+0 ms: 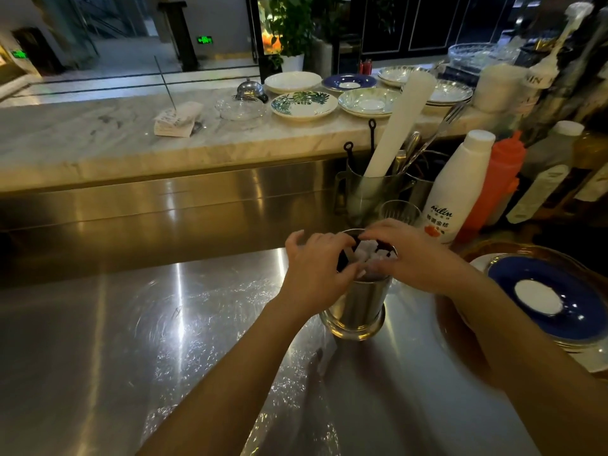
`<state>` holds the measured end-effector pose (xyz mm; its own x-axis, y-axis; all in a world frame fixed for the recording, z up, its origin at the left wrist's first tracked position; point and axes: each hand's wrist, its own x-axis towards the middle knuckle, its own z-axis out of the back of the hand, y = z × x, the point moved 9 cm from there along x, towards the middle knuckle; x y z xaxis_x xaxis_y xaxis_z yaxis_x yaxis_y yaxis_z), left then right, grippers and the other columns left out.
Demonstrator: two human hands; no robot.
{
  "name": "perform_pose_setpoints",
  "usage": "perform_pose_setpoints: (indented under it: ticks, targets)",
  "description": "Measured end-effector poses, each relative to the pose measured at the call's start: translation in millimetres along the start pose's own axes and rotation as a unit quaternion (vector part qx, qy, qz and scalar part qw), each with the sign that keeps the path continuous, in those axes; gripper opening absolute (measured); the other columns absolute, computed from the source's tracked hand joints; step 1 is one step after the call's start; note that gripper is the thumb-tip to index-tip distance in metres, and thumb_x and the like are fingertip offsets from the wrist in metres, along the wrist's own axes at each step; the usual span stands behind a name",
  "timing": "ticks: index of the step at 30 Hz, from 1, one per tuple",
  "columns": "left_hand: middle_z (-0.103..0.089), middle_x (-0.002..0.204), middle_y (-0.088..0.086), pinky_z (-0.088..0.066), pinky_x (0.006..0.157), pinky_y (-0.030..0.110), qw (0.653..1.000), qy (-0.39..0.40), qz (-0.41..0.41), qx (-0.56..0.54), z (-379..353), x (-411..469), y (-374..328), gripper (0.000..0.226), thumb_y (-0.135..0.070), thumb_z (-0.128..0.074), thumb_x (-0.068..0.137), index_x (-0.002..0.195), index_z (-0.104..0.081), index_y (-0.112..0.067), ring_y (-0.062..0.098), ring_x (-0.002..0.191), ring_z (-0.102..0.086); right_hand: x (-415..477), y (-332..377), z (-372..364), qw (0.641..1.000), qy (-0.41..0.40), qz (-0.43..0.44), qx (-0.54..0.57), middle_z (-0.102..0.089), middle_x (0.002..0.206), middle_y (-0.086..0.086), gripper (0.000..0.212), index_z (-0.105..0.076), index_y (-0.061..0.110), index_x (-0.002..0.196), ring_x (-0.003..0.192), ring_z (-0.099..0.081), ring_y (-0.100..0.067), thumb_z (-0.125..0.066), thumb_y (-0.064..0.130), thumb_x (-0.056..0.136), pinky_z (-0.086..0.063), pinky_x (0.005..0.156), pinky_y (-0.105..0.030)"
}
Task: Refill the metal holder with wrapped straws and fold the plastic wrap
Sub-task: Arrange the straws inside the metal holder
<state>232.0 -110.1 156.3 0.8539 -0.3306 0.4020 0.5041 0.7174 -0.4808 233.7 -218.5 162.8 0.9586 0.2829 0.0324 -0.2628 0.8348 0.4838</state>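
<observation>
Steel holder stands on the table before me, both my hands curled over its mouth, left hand and right hand pinching the wrapped straws, which I should gently settle level.

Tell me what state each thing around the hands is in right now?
Metal holder: upright, holding straws.
Wrapped straws: standing inside, tops showing.
Plastic wrap: spread flat, unfolded.
Left hand: fingers at the holder's rim.
Right hand: fingers over the straws.
White bottle: upright, capped.
</observation>
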Motion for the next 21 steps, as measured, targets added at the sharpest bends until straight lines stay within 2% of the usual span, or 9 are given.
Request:
perform_pose_setpoints:
  ticks: [2, 5, 8, 13, 15, 17, 21]
  targets:
    - [-0.066, 0.107, -0.004, -0.002, 0.102, 0.03, 1.0, 0.013, 0.004, -0.017, -3, 0, 1, 0.028, -0.036, -0.058, 0.085, 0.111, -0.057, -0.025, 0.012, 0.107, -0.054, -1, 3, -4, 1.0, 0.022, 0.02, -0.007, -0.052, 0.129, -0.002, 0.036, -0.054, 0.02, 0.122, 0.112, -0.051, -0.018, -0.057, 0.024, 0.087, -0.044, 0.096, -0.037]
    - [-0.07, 0.099, -0.002, -0.003, 0.102, 0.026, 0.996, 0.063, -0.015, -0.054, -15, -3, -6, 0.018, -0.032, -0.055, 0.088, 0.103, -0.061, -0.024, 0.015, 0.102, -0.057, -2, 2, -11, 0.997, 0.052, 0.034, -0.035, -0.064, 0.108, -0.005, 0.023, -0.062, 0.02, 0.111, 0.096, -0.058, -0.016, -0.052, 0.023, 0.09, -0.048, 0.083, -0.027]
    - [-0.071, 0.097, 0.0, -0.011, 0.097, 0.025, 0.994, 0.065, -0.009, -0.089, -19, -4, -8, 0.013, -0.027, -0.055, 0.089, 0.097, -0.064, -0.023, 0.016, 0.1, -0.055, -2, -4, -11, 0.997, 0.035, 0.032, -0.052, -0.066, 0.104, -0.005, 0.022, -0.063, 0.02, 0.108, 0.09, -0.058, -0.014, -0.052, 0.022, 0.089, -0.042, 0.074, -0.02]
    - [-0.07, 0.097, -0.002, -0.022, 0.102, 0.034, 0.995, 0.048, -0.021, -0.086, -13, -4, -8, 0.016, -0.026, -0.056, 0.088, 0.1, -0.064, -0.021, 0.011, 0.094, -0.057, -2, -4, -8, 0.998, 0.027, 0.037, -0.037, -0.065, 0.102, -0.004, 0.022, -0.063, 0.019, 0.108, 0.091, -0.058, -0.015, -0.053, 0.025, 0.088, -0.044, 0.075, -0.023]
    - [-0.07, 0.095, 0.0, -0.035, 0.098, 0.039, 0.994, 0.033, -0.027, -0.101, -4, -5, -8, 0.017, -0.026, -0.058, 0.087, 0.1, -0.065, -0.018, 0.01, 0.089, -0.057, -3, 2, -3, 0.998, 0.0, 0.046, -0.031, -0.063, 0.103, -0.005, 0.02, -0.062, 0.017, 0.106, 0.093, -0.058, -0.016, -0.053, 0.023, 0.089, -0.045, 0.078, -0.025]
    - [-0.07, 0.094, 0.004, -0.046, 0.087, 0.04, 0.993, 0.003, -0.03, -0.111, 10, -8, -7, 0.02, -0.026, -0.059, 0.084, 0.099, -0.065, -0.014, 0.011, 0.085, -0.058, -8, 13, 6, 0.996, -0.058, 0.059, -0.018, -0.062, 0.106, -0.008, 0.021, -0.061, 0.012, 0.107, 0.095, -0.058, -0.019, -0.054, 0.019, 0.089, -0.048, 0.082, -0.031]
    - [-0.068, 0.105, 0.002, -0.044, 0.083, 0.03, 0.996, -0.057, 0.002, -0.069, 38, -30, 14, 0.021, -0.027, -0.059, 0.086, 0.104, -0.063, -0.017, 0.013, 0.094, -0.058, -33, 56, 19, 0.972, -0.194, 0.133, -0.02, -0.068, 0.096, -0.017, 0.021, -0.064, 0.0, 0.1, 0.085, -0.063, -0.028, -0.055, 0.013, 0.086, -0.049, 0.072, -0.032]
